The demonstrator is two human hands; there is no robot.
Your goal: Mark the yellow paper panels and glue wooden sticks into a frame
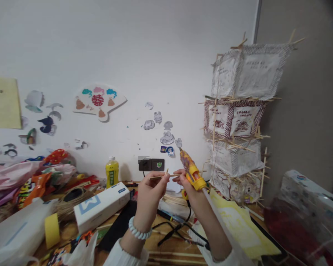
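Note:
My left hand [152,192] pinches a thin wooden stick [155,178] between thumb and fingers, and a short stick end shows upright at its fingertips. Close beside it, my right hand [189,186] is closed around a yellow hot glue gun [193,171]. Its nozzle points up and a long pale glue stick [215,207] runs out of its back along my forearm. The right fingertips also meet near a thin stick; whether they grip it I cannot tell. The gun's handle is mostly hidden by the hand.
A tiered lantern [235,118] of sticks and paper stands at the right. A black cable [173,231] crosses the table below my hands. Left of them are a white box [101,207], a yellow-green bottle [112,171], a yellow tape roll [52,231] and twine [74,197]. Yellow cloth [238,221] lies at right.

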